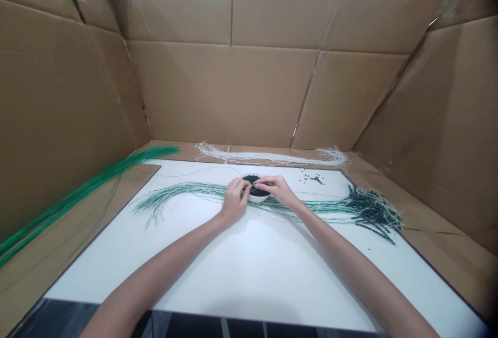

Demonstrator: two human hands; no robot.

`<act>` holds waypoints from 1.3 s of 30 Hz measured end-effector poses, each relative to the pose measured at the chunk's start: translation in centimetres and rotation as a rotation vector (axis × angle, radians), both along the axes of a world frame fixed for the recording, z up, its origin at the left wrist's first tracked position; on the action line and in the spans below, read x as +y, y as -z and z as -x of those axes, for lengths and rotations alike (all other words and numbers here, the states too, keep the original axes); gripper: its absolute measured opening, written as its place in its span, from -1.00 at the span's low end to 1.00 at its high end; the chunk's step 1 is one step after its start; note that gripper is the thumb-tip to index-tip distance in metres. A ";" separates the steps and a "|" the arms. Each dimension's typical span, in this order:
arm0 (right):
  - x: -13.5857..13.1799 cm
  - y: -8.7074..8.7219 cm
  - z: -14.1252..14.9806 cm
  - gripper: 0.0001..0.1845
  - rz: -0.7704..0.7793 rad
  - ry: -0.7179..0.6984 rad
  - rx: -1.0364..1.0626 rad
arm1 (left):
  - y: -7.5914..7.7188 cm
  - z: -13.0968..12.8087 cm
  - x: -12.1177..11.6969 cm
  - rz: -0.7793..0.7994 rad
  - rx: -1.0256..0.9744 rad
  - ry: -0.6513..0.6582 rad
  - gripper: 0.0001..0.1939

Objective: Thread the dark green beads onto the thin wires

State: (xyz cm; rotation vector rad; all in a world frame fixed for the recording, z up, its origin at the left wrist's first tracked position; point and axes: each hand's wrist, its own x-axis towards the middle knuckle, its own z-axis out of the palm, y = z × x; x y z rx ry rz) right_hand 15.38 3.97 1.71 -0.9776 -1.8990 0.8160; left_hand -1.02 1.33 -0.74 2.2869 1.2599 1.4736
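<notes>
Hovering over a white bowl (258,199) of small dark beads (251,178), the left hand (234,195) and right hand (277,189) have thumb and fingertips drawn together, near each other; whether either grip pinches something is too small to tell. The bowl stands on the table (249,265) just below both grips. Green strands (194,187) stretch left and right of it, with dark ends (373,211) at the right. Loose beads (317,178) lie scattered on the far right.
</notes>
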 end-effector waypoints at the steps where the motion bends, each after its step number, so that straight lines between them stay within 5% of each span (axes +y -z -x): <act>1: 0.0 0.0 0.0 -0.73 -0.003 -0.002 -0.002 | 0.0 0.0 0.0 -0.003 0.004 0.001 -0.86; 17: 0.5 0.5 -0.2 -0.75 0.000 0.026 0.041 | 0.4 0.1 0.4 0.082 -0.120 -0.002 -0.85; 24: 0.2 0.4 0.1 -0.66 0.137 0.005 0.230 | 0.4 0.0 0.3 0.088 -0.126 0.024 -0.84; 39: 0.0 0.1 -0.1 -0.70 0.222 0.084 0.260 | 0.3 0.1 0.3 0.073 -0.138 -0.010 -0.83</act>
